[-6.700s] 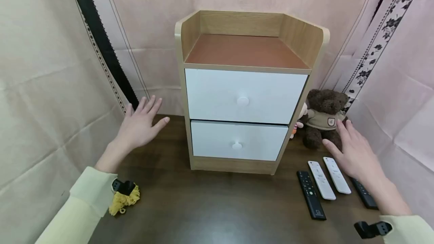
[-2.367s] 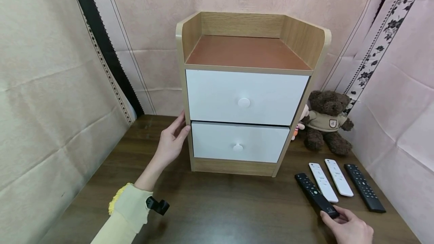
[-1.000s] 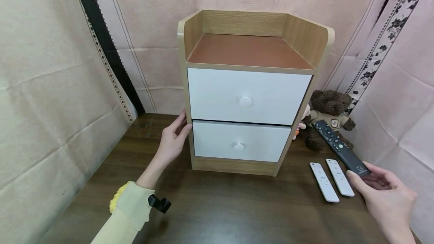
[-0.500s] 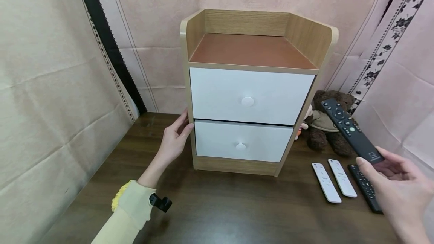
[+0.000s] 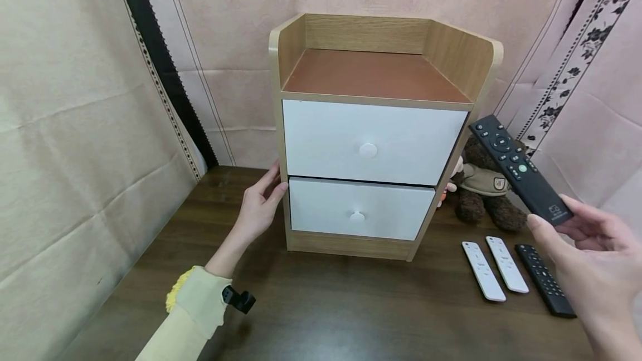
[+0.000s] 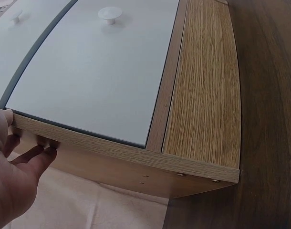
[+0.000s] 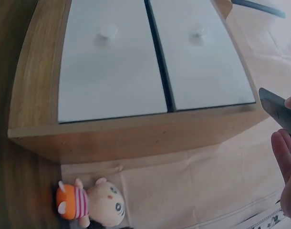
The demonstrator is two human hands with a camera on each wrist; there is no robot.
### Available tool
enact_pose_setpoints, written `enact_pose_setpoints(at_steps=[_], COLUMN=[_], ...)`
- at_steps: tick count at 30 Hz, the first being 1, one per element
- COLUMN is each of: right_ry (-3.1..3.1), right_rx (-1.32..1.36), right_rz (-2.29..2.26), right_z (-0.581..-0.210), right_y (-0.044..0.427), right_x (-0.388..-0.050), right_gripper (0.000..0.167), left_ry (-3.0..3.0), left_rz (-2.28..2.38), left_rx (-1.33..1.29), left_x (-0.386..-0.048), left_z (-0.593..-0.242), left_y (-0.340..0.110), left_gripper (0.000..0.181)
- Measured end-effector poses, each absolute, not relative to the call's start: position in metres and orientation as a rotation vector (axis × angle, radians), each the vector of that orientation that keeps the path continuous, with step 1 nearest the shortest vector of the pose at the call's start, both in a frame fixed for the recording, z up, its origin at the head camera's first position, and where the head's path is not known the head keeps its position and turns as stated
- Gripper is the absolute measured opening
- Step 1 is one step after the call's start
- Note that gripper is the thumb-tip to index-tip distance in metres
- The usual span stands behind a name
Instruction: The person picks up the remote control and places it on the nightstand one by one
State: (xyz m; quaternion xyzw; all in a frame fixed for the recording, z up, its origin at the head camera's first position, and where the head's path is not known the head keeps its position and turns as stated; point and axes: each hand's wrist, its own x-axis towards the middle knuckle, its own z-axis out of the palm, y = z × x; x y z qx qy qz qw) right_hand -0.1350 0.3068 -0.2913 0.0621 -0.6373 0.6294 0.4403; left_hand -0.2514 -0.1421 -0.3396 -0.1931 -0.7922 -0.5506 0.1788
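In the head view my right hand [image 5: 597,261] pinches the lower end of a black remote control [image 5: 521,171], lifted above the table and tilted, buttons toward me. The right wrist view catches only part of that remote [image 7: 278,109] at its edge. My left hand [image 5: 258,208] touches the left side of a small wooden cabinet [image 5: 351,243]; the left wrist view has its thumb by the front edge and fingertips [image 6: 49,152] against the side panel. Both white drawers, the upper drawer [image 5: 326,138] and the lower drawer [image 5: 321,205], are closed.
Two white remotes [image 5: 482,272] [image 5: 506,263] and another black remote [image 5: 544,280] lie on the table [image 5: 321,311] at the right. Behind them sits a brown teddy bear [image 5: 484,180], partly hidden. A small doll [image 7: 95,202] is beside the cabinet. Cloth [image 5: 75,99] hangs around.
The right hand took the black remote from the table's right side and raised it, lately higher still. The left hand came to the cabinet's side and stays there.
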Motion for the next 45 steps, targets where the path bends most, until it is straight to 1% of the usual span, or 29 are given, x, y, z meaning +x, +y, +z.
enact_pose_setpoints(at_steps=[3, 7, 11, 14, 19, 26, 34, 42, 45], right_ry=[-1.585, -1.622, -1.583, -1.61, -1.697, -1.646, -1.622, -1.646, -1.649], right_rx=[0.17, 0.216, 0.323, 0.3, 0.219, 0.359, 0.425, 0.49, 0.496], right_rz=[1.504, 1.302, 1.275, 1.261, 1.125, 1.137, 1.13, 0.985, 1.003], right_z=[-0.284, -0.273, -0.263, -0.256, -0.243, -0.222, -0.201, -0.184, -0.182], right_y=[0.299, 0.285, 0.269, 0.257, 0.24, 0.215, 0.179, 0.144, 0.133], right_x=[-0.139, -0.146, -0.155, -0.161, -0.173, -0.197, -0.217, -0.236, -0.241], right_gripper=[0.046, 0.041, 0.039, 0.039, 0.038, 0.031, 0.032, 0.031, 0.03], left_ry=[-2.23, -2.204, -2.176, -2.162, -2.161, -2.17, -2.178, -2.222, -2.222], left_rz=[-1.554, -1.565, -1.557, -1.536, -1.53, -1.536, -1.561, -1.545, -1.541], left_rx=[-0.559, -0.587, -0.622, -0.642, -0.641, -0.627, -0.602, -0.586, -0.585], left_x=[-0.251, -0.253, -0.268, -0.278, -0.277, -0.276, -0.276, -0.254, -0.254], left_z=[-0.339, -0.34, -0.356, -0.366, -0.367, -0.367, -0.367, -0.344, -0.344], left_y=[-0.143, -0.145, -0.149, -0.152, -0.151, -0.151, -0.151, -0.143, -0.142], left_gripper=[0.055, 0.055, 0.055, 0.056, 0.056, 0.055, 0.056, 0.055, 0.055])
